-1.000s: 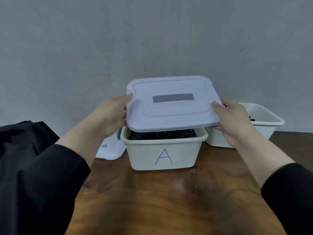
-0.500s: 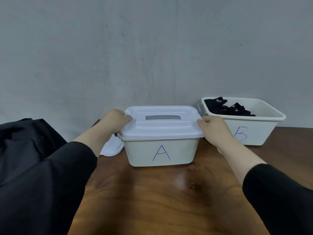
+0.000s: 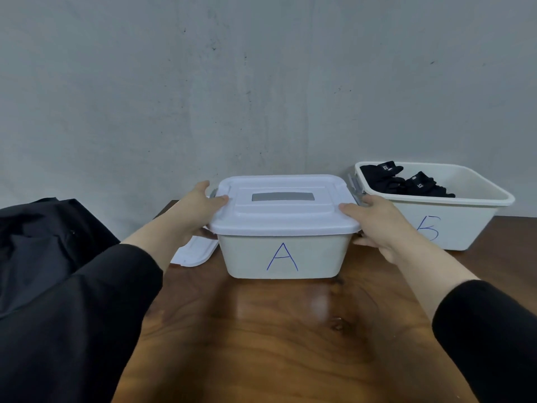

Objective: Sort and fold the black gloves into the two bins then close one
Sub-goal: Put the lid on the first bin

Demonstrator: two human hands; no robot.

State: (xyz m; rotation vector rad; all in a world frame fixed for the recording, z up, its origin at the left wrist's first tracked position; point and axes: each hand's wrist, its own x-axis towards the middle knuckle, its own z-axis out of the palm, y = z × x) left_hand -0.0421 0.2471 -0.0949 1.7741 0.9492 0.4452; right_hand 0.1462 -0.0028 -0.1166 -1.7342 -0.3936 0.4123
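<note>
1. Straight ahead of you in the head view, bin A (image 3: 283, 254) is standing on the wooden table (image 3: 261, 344) with its white lid (image 3: 286, 209) lying flat over its top, and the lid's long axis is running left to right, so each short end is facing one of your hands
2. Your left hand (image 3: 200, 209) is gripping the lid's left end, thumb on top near the corner and fingers curling down beside the rim
3. Your right hand (image 3: 374, 219) is gripping the right end the same way, thumb on the lid's top and fingers wrapping under the edge; both hands are sitting about equally near, so I judge the pressing down is falling to both at once
4. Bin B (image 3: 453, 225) is standing open just beside your right hand, with black gloves (image 3: 401, 181) lying in its far left corner
5. A second lid (image 3: 194, 253) is lying partly behind your left forearm, and the grey latches (image 3: 355, 186) at the lid's ends are showing only in part, so you cannot tell whether they are snapped; what bin A is holding is hidden, and dark cloth (image 3: 43, 242) at far left is being cut off by the edge
</note>
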